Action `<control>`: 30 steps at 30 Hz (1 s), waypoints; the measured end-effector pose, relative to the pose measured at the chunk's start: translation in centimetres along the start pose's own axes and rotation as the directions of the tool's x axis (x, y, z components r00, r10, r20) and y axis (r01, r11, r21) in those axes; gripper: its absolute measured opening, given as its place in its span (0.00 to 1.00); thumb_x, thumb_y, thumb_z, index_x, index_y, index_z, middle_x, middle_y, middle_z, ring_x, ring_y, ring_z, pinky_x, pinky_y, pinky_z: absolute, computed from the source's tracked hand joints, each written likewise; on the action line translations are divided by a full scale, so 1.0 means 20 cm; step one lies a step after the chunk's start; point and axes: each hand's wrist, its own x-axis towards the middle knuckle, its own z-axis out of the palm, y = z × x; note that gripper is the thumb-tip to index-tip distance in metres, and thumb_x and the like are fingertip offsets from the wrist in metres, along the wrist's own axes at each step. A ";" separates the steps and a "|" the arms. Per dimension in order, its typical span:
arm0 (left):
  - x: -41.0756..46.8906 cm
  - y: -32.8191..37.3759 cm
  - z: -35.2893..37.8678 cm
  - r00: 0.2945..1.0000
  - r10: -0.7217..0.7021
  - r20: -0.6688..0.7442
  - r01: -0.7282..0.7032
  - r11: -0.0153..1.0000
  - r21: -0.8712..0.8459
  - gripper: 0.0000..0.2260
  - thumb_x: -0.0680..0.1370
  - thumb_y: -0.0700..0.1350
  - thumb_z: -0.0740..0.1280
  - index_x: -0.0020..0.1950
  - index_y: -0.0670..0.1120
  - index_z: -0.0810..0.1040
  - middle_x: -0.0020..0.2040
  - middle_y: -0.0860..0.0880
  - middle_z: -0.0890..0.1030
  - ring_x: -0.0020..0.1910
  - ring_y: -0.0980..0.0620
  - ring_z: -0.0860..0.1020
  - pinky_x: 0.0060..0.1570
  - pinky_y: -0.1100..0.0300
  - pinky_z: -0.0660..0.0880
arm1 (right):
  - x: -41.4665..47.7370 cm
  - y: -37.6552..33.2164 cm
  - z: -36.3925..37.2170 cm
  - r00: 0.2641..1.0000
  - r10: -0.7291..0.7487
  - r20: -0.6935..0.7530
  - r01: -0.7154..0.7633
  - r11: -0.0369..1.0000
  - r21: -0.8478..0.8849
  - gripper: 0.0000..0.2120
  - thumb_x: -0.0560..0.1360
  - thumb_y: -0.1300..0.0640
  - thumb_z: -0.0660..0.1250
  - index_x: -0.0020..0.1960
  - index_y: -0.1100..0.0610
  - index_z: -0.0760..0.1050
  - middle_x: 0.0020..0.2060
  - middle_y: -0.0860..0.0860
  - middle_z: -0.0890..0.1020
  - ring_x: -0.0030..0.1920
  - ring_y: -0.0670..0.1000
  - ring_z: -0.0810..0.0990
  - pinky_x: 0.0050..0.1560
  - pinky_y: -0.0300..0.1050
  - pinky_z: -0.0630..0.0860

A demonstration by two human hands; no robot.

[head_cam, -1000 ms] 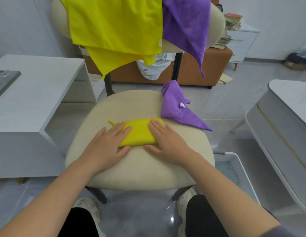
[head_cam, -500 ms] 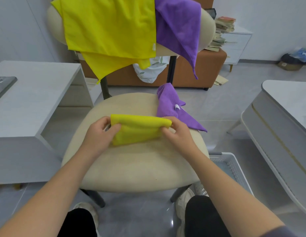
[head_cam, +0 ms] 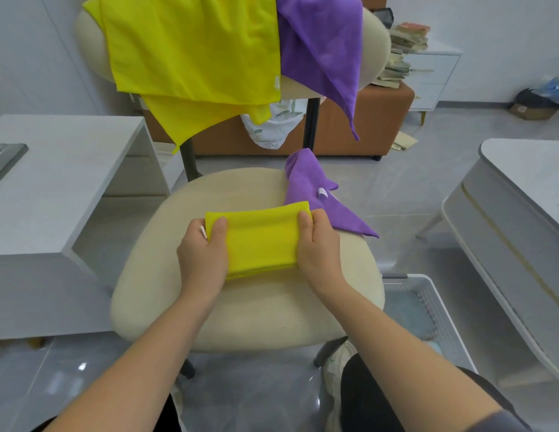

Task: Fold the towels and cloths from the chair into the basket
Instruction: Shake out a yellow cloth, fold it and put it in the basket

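Yellow folded cloth (head_cam: 261, 241), pinched at its ends (thumbs on top) by left hand (head_cam: 203, 260) and right hand (head_cam: 320, 247).

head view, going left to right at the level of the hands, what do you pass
white desk → left hand → folded yellow cloth → right hand → basket → rounded white table. The purple cloth on the seat overlaps the right hand, so it is left out.
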 end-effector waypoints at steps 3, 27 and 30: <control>-0.01 0.06 0.03 0.998 0.069 0.007 -0.069 0.998 0.006 0.17 0.80 0.50 0.62 0.35 0.46 0.63 0.31 0.48 0.65 0.31 0.52 0.64 0.32 0.55 0.61 | 0.02 -0.02 -0.04 0.998 -0.025 -0.054 0.027 0.999 0.035 0.14 0.83 0.52 0.55 0.40 0.55 0.64 0.31 0.46 0.69 0.32 0.44 0.66 0.35 0.47 0.61; -1.04 0.09 1.61 0.414 -0.372 0.831 -0.004 0.912 0.410 0.21 0.75 0.36 0.64 0.66 0.43 0.64 0.59 0.39 0.72 0.57 0.40 0.74 0.54 0.46 0.77 | -0.19 1.21 -1.58 0.650 0.755 -0.083 -0.750 0.620 -0.229 0.11 0.81 0.53 0.55 0.57 0.57 0.70 0.56 0.62 0.74 0.43 0.61 0.79 0.31 0.47 0.77; -1.06 -0.10 1.69 0.371 -0.465 0.804 -0.058 0.852 0.520 0.19 0.75 0.35 0.63 0.65 0.44 0.67 0.58 0.40 0.72 0.56 0.39 0.75 0.51 0.44 0.79 | -0.24 1.41 -1.51 0.603 0.797 0.018 -0.737 0.566 -0.370 0.09 0.78 0.56 0.58 0.56 0.58 0.70 0.50 0.58 0.74 0.43 0.59 0.79 0.35 0.50 0.80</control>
